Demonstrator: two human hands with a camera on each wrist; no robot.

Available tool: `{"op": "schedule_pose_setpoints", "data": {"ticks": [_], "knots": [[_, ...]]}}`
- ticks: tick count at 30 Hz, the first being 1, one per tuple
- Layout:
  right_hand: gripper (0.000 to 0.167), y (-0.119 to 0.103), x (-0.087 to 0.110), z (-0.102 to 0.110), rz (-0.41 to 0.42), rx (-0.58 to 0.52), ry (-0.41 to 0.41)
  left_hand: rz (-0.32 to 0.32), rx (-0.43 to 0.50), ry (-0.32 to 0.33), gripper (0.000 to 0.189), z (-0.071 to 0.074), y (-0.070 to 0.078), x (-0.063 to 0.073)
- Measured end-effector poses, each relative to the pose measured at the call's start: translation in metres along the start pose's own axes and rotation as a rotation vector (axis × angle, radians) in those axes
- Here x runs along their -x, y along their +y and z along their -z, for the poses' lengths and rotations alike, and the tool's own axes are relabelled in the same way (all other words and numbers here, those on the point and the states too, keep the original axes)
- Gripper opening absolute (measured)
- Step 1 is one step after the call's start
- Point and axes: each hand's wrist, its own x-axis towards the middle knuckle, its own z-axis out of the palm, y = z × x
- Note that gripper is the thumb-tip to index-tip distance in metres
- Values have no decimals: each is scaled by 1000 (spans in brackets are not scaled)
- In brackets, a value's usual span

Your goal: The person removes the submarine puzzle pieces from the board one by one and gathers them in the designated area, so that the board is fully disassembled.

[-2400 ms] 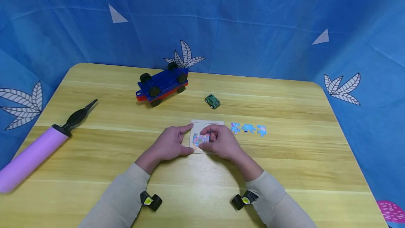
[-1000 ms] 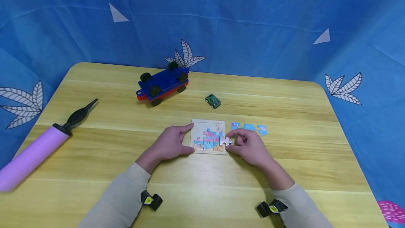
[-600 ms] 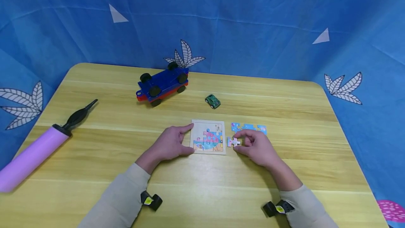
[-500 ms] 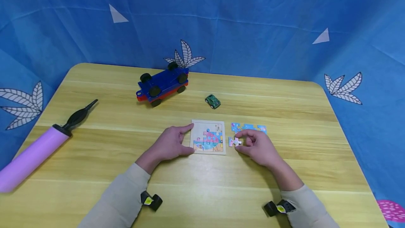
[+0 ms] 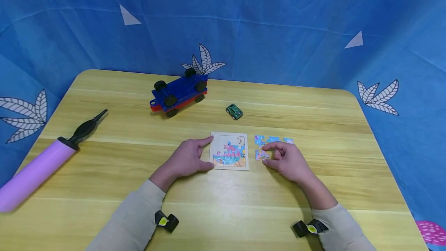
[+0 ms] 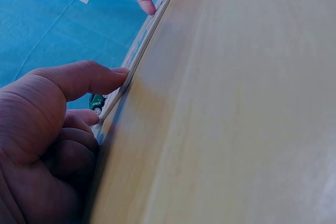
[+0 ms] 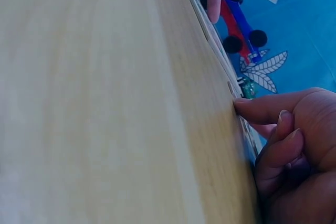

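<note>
My left hand [image 5: 186, 158] spans the left edge of a small square jigsaw tray [image 5: 228, 168], thumb at its near corner and forefinger at its far corner. Inside it, joined pieces [image 5: 230, 158] cover the lower and right part of the picture; the upper left shows bare. Right of the tray, my right hand [image 5: 287, 162] pinches a pink and blue jigsaw piece [image 5: 259, 155] between thumb and forefinger, low over the table. In the right wrist view, the right thumb [image 7: 262, 108] is at the edge of flat pieces lying on the tabletop.
Three loose blue jigsaw pieces [image 5: 259, 139] lie in a row just beyond the right hand, partly covered by it. Farther back are a green toy car [image 5: 234, 111] and an overturned blue and red toy wagon [image 5: 179, 92]. A purple hand pump [image 5: 42, 169] lies at the left.
The right hand has come off the tray and moved right with the jigsaw piece, bringing it beside the loose row. The left hand keeps its place at the tray.
</note>
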Motion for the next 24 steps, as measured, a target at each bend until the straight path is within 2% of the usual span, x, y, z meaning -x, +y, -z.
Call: {"op": "schedule_pose_setpoints", "data": {"ticks": [20, 24], "knots": [[20, 1, -1, 0, -84, -6, 35, -4, 16, -6, 87, 1, 1, 1], [20, 0, -1, 0, -78, -11, 42, -4, 19, -4, 87, 1, 1, 1]]}}
